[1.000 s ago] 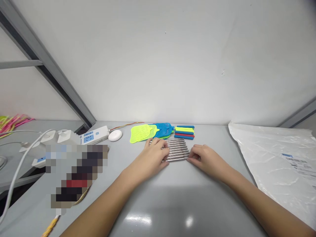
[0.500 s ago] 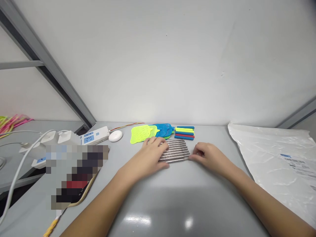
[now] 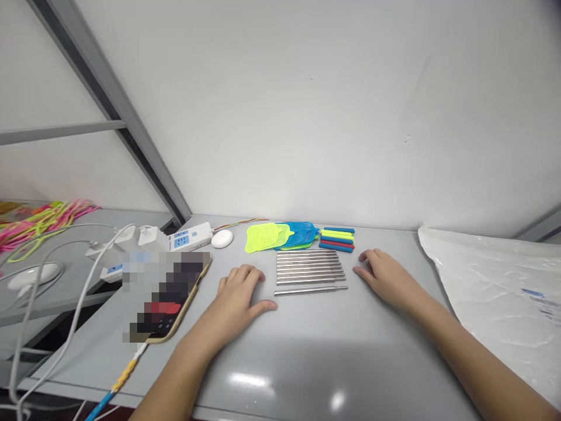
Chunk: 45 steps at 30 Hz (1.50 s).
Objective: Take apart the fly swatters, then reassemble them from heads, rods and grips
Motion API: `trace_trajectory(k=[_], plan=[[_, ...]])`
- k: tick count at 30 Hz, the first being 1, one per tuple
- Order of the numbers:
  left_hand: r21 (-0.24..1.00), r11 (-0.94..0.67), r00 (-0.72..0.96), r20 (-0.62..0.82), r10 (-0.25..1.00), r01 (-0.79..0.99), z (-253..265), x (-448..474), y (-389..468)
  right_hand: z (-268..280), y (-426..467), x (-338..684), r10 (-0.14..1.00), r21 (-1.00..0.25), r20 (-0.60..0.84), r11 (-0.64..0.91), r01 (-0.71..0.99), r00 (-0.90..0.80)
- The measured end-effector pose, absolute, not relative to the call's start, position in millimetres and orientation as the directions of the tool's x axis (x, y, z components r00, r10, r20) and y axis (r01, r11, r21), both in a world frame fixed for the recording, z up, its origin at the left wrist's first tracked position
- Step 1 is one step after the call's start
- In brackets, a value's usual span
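Metal rods [image 3: 308, 268] now lie uncovered, left fingers [image 3: 251, 277] and right fingers [image 3: 372, 257] withdrawn.

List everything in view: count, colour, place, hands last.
metal rods: about ten, silver, centre, one apart
fly-swatter heads: several, yellow, blue, behind rods
handles: about six, blue, yellow, red, right of heads
phone: one, tan case, left
power strip: one, white, left
plugs: several, white, left
rounded devices: two, white, left
cables: several, mostly white, left
cords: many, pink, yellow, far left
plastic mailer: one, white, right
desk: one, grey, beneath rods
wall: one, white, behind
frame bars: several, grey, sides
left hand: one, left of rods
right hand: one, right of rods
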<state>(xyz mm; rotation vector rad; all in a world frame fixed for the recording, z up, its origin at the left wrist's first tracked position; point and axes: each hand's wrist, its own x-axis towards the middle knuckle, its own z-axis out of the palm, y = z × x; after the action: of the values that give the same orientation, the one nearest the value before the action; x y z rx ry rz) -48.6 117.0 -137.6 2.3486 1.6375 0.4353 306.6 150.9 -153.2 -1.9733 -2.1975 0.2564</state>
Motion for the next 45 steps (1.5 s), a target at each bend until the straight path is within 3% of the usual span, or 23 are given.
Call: trace_trajectory(k=[3, 7, 10, 19, 28, 40, 45], plan=[[0.269, -0.303, 0.269, 0.154, 0.951, 0.915, -156, -46, 102, -159, 148, 305, 0.994, -0.127, 0.007, 0.105, 0.986, -0.105], [0.161, -0.241, 0.232, 0.075, 0.970, 0.957, -163, -43, 95, -171, 143, 301, 0.984, -0.137, -0.159, 0.063, 0.989, -0.084], [0.128, -0.194, 0.190, 0.045, 0.981, 0.973, -162, -39, 96, -178, 140, 297, 0.989, -0.126, -0.135, 0.037, 0.991, -0.054], [0.131, -0.135, 0.131, 0.045, 0.990, 0.982, -161, -28, 86, -159, 139, 303, 0.978, -0.200, -0.186, 0.058, 0.978, -0.096], [0.155, -0.119, 0.110, 0.061, 0.992, 0.981, -167, -9, 71, -177, 103, 269, 0.992, -0.192, -0.092, -0.103, 0.976, 0.086], [0.135, -0.013, 0.002, 0.083, 0.997, 0.991, -170, 19, 74, -177, 90, 251, 0.998, -0.167, -0.004, -0.056, 0.984, 0.056], [0.120, -0.007, -0.003, 0.083, 0.997, 0.993, -170, 21, 75, -177, 99, 250, 0.996, -0.219, -0.004, -0.083, 0.972, 0.084]])
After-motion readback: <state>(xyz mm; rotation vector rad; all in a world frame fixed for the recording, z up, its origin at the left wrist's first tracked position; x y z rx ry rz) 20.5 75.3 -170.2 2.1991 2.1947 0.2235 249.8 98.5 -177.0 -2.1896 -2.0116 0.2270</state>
